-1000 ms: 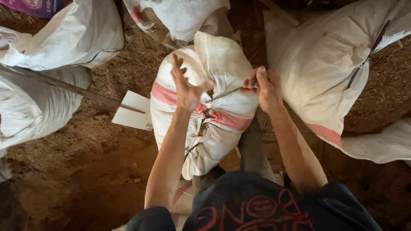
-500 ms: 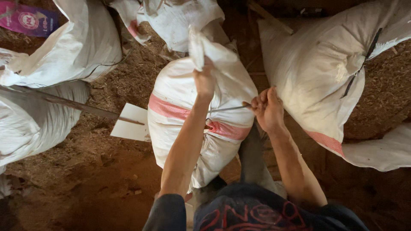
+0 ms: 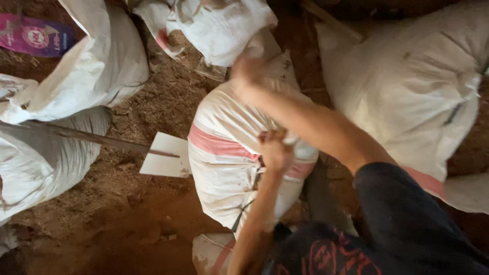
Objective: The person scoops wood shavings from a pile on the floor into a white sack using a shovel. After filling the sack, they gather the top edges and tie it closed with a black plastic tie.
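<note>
Since half a second ago your arms have crossed. Left hand now clenched on the pink-banded white sack, upright on the dirt floor. Right hand, blurred, at the sack's top; grip undeterminable. White shovel blade just left. More sacks beyond.

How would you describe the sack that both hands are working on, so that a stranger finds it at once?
Start from the dirt floor ringed by white woven sacks. The one meant is the full white woven sack in the middle, beside the flat white shovel blade. Unlike its neighbours, it shows a pink band across its middle, and the left hand and right hand are on it.
</note>
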